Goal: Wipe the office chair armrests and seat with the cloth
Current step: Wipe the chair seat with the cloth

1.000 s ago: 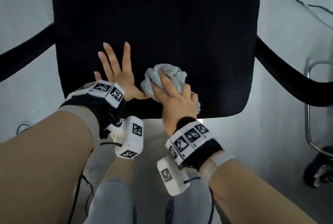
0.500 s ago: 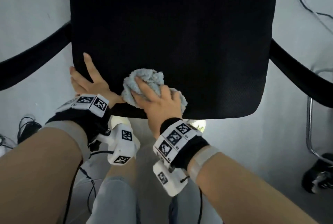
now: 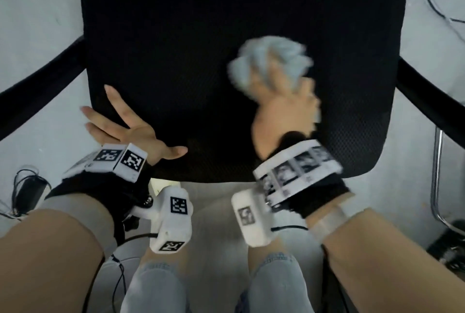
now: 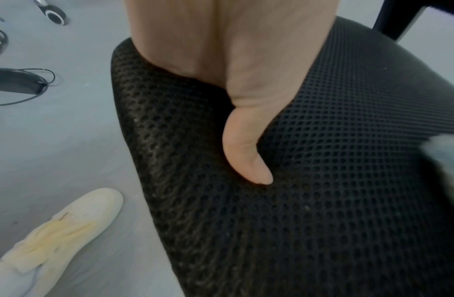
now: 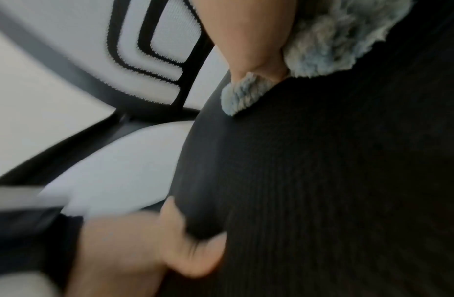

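A black mesh chair seat (image 3: 201,35) fills the head view, with a black armrest (image 3: 37,91) on its left and another armrest (image 3: 432,103) on its right. My right hand (image 3: 284,101) grips a bunched light-blue cloth (image 3: 274,60) and presses it on the right half of the seat; both are motion-blurred. The cloth (image 5: 330,40) bulges out past my palm in the right wrist view. My left hand (image 3: 125,126) lies flat on the seat's front-left corner, fingers spread. Its thumb (image 4: 248,152) rests on the mesh seat (image 4: 322,201).
Grey floor surrounds the chair. A chrome chair frame (image 3: 437,174) and a dark caster (image 3: 450,244) stand at the right. Cables (image 3: 437,5) run at top right and a dark object with cables (image 3: 27,191) lies at the left. My shoe (image 4: 63,237) is under the seat's front.
My right hand has swept the cloth from the seat's front-left area to the right and farther back. My left hand has stayed at the front-left corner, thumb now spread out.
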The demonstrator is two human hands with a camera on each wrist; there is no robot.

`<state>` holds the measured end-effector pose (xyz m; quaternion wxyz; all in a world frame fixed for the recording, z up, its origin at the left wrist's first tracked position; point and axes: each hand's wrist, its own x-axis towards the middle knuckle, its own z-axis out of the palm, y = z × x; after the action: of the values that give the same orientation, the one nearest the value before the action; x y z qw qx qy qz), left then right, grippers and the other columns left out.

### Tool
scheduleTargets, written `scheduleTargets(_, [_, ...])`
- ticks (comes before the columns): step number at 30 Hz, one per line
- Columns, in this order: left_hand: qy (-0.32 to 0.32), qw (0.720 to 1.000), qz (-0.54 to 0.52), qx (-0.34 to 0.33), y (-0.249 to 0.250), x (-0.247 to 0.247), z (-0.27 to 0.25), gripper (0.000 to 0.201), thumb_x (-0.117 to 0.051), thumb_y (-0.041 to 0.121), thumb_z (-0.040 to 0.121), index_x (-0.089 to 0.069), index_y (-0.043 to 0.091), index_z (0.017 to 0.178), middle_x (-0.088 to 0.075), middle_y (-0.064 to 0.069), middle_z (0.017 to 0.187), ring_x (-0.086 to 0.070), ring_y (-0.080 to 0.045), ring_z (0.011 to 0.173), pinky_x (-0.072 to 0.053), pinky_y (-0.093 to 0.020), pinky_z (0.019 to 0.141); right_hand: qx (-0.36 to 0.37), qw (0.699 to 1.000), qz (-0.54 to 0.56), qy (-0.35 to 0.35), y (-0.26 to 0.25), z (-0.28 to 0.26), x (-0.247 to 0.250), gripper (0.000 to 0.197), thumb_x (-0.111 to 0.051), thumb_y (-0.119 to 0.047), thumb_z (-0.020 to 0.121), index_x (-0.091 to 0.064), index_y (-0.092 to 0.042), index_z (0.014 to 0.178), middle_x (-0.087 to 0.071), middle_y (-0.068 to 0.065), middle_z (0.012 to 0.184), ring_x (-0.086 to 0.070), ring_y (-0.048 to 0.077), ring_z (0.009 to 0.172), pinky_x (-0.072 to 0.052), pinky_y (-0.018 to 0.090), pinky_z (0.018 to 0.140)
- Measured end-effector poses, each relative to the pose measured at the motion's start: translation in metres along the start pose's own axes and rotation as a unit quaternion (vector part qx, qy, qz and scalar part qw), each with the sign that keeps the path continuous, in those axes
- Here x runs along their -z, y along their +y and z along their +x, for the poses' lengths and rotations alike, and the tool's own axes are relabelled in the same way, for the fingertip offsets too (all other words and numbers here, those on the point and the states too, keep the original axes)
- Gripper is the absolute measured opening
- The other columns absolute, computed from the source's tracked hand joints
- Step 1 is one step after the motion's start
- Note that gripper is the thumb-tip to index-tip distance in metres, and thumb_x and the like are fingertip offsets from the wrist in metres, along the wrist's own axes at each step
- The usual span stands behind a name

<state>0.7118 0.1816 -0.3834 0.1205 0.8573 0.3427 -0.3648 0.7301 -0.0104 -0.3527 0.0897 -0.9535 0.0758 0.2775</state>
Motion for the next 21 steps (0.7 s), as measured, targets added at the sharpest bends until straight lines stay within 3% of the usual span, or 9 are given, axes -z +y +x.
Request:
scheduleTargets(4, [-0.028,0.999,0.016,0.014,0.005,0.003,0.003,0.130,-0.085,0.033,0.045,0.000,0.033,0.143,0.006,-0.022,0.153,-0.002,-0.035,0.142,-0.013,-0.045,0.115,0.239,0.970,-0.034,0.013,-0.006,0.012,0.000,0.058,-0.035,-0.018,0.092,-0.017,-0.046,0.140,-0.004,-0.017,0.154,-0.025,0.032,0.123,-0.027,0.046,0.097])
scheduleTargets(6, [-0.036,0.999,0.006,0.017,0.008,0.007,0.003,0.125,-0.083,0.030,0.060,0.006,0.011,0.146,0.000,-0.024,0.153,-0.007,-0.035,0.141,-0.013,-0.035,0.111,0.135,0.990,-0.005,0.037,0.021,0.038,0.013,0.056,-0.043,-0.021,0.090,-0.026,-0.041,0.139,-0.026,-0.005,0.148,-0.035,0.031,0.115,-0.032,0.043,0.090])
scheduleTargets(8, [-0.102,0.994,0.016,0.020,0.015,0.007,-0.003,0.098,-0.074,0.024,0.073,-0.011,-0.008,0.141,-0.015,-0.030,0.149,-0.017,-0.035,0.138,-0.016,-0.029,0.102,-0.080,0.975,0.149,0.143,0.046,0.060,0.034,0.052,-0.053,-0.023,0.081,-0.040,-0.037,0.129,-0.037,0.005,0.136,-0.043,0.032,0.110,-0.038,0.042,0.094])
scheduleTargets(11, [0.028,0.999,0.014,0.012,0.007,0.002,-0.001,0.137,-0.085,0.037,0.052,0.013,0.019,0.146,0.012,-0.019,0.154,0.003,-0.036,0.142,-0.006,-0.048,0.114,-0.160,0.976,0.069,0.130,0.041,0.072,0.048,0.070,-0.041,0.003,0.081,-0.032,-0.039,0.137,-0.011,0.001,0.154,-0.027,0.041,0.128,-0.030,0.046,0.100])
scheduleTargets(13, [0.038,0.999,0.016,0.002,0.008,-0.005,-0.003,0.137,-0.081,0.048,0.049,0.011,0.018,0.146,0.011,-0.021,0.153,0.002,-0.039,0.141,-0.005,-0.055,0.113,-0.142,0.986,0.035,0.079,0.005,0.073,0.045,0.069,-0.041,-0.001,0.085,-0.023,-0.037,0.141,-0.001,-0.008,0.156,-0.011,0.040,0.136,-0.024,0.051,0.103])
scheduleTargets(15, [0.078,0.997,0.004,-0.015,0.008,-0.011,-0.009,0.136,-0.072,0.064,0.043,0.004,0.018,0.147,0.004,-0.023,0.153,-0.006,-0.042,0.140,-0.007,-0.056,0.112,-0.040,0.998,0.037,0.033,-0.039,0.066,0.032,0.061,-0.038,-0.010,0.090,-0.021,-0.036,0.142,-0.003,-0.009,0.155,-0.008,0.036,0.137,-0.021,0.052,0.105])
scheduleTargets(17, [0.122,0.992,-0.017,0.006,0.009,-0.012,-0.011,0.141,-0.078,0.057,0.038,0.006,0.026,0.147,0.008,-0.020,0.154,-0.004,-0.041,0.141,-0.004,-0.056,0.113,0.124,0.992,0.008,0.015,-0.065,0.049,0.020,0.057,-0.037,-0.016,0.091,-0.021,-0.038,0.141,-0.006,-0.013,0.154,-0.015,0.034,0.132,-0.023,0.052,0.103])
scheduleTargets(19, [0.075,0.997,-0.020,0.022,0.007,-0.015,-0.007,0.145,-0.087,0.040,0.040,0.010,0.024,0.146,0.014,-0.018,0.154,0.002,-0.039,0.141,0.000,-0.054,0.113,0.230,0.973,-0.029,0.009,-0.059,0.047,0.020,0.057,-0.037,-0.021,0.090,-0.019,-0.040,0.141,-0.005,-0.014,0.154,-0.019,0.034,0.128,-0.025,0.052,0.101])
scheduleTargets(21, [0.021,0.999,0.017,0.023,0.006,-0.009,-0.004,0.144,-0.087,0.038,0.046,0.016,0.018,0.145,0.018,-0.021,0.152,0.007,-0.040,0.141,0.001,-0.052,0.114,0.234,0.970,-0.064,0.025,-0.028,0.066,0.032,0.059,-0.040,-0.020,0.089,-0.020,-0.044,0.139,-0.005,-0.014,0.153,-0.023,0.034,0.125,-0.027,0.050,0.098])
